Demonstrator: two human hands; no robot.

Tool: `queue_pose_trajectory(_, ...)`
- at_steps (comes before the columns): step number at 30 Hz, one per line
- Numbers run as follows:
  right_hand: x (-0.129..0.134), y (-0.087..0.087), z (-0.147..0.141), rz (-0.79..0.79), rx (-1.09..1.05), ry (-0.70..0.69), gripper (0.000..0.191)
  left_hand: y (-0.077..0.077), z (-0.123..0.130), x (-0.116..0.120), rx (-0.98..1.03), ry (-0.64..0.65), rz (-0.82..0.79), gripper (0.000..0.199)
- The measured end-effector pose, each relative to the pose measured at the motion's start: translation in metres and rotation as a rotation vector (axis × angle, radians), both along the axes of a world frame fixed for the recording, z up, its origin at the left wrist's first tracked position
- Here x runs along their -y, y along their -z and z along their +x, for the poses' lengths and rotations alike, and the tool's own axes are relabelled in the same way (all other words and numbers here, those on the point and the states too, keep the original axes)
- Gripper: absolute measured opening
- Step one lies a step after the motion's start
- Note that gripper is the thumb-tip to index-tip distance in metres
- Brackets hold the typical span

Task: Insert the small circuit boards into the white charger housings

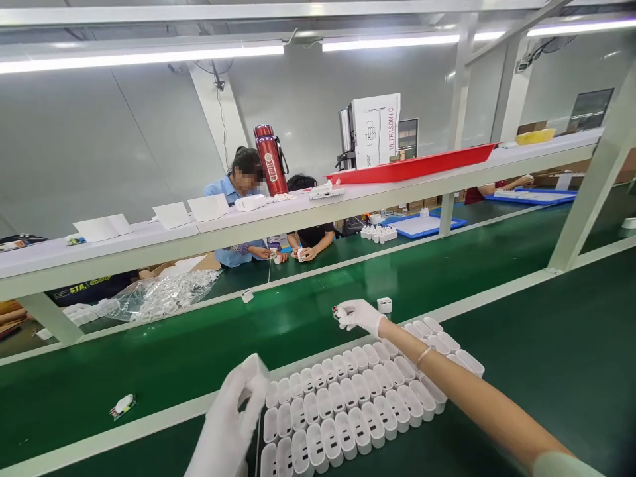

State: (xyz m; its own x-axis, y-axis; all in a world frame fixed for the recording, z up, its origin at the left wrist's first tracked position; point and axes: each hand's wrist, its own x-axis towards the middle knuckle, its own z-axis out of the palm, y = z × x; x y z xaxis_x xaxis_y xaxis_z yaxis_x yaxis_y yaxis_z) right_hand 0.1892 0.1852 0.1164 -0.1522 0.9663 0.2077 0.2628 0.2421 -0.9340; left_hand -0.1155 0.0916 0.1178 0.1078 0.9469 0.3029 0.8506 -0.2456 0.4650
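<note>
My left hand [231, 414], in a white glove, is closed with thumb and fingers around a white plastic housing [256, 368], partly hidden by the glove. My right hand [362, 317], also gloved, reaches over the green belt. Its fingertips pinch a small part [336, 311] with red and dark spots, too small to make out fully. Below and between the hands stand rows of open white oval housings [342, 397], several with a dark slot inside. One loose white housing [384, 305] sits on the belt just beyond my right hand.
A small circuit board with a white piece [123, 405] lies on the green belt [173, 358] at left. A raised shelf [209, 232] crosses ahead, carrying a red flask [271, 161] and a red tray [412, 167]. Co-workers sit beyond, near a bag of white parts [169, 291].
</note>
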Motion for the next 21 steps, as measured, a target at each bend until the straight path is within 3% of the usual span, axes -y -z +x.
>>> queue_pose_trajectory(3,0.023,0.002,-0.011,-0.018,-0.072,-0.151,0.05,-0.006,0.025,0.015,0.174,0.119,-0.028,0.038)
queue_pose_trajectory(5,0.053,-0.003,-0.017,0.047,-0.145,-0.222,0.059,-0.005,0.036,0.022,0.207,0.124,-0.001,0.044)
queue_pose_trajectory(8,0.095,-0.015,-0.02,0.184,-0.08,-0.198,0.05,-0.007,0.043,0.031,0.231,0.124,-0.02,0.051)
queue_pose_trajectory(10,0.11,-0.021,-0.02,0.345,-0.005,-0.207,0.04,-0.01,0.043,0.034,0.284,0.205,-0.077,0.048)
queue_pose_trajectory(14,0.113,-0.021,-0.019,0.585,0.061,-0.233,0.036,-0.013,0.04,0.031,0.445,0.328,-0.28,0.048)
queue_pose_trajectory(18,0.113,-0.019,-0.018,0.674,0.138,-0.241,0.034,-0.008,0.043,0.025,0.691,0.373,-0.508,0.052)
queue_pose_trajectory(21,0.115,-0.021,-0.017,0.745,0.163,-0.23,0.04,-0.004,0.049,0.025,0.821,0.409,-0.59,0.057)
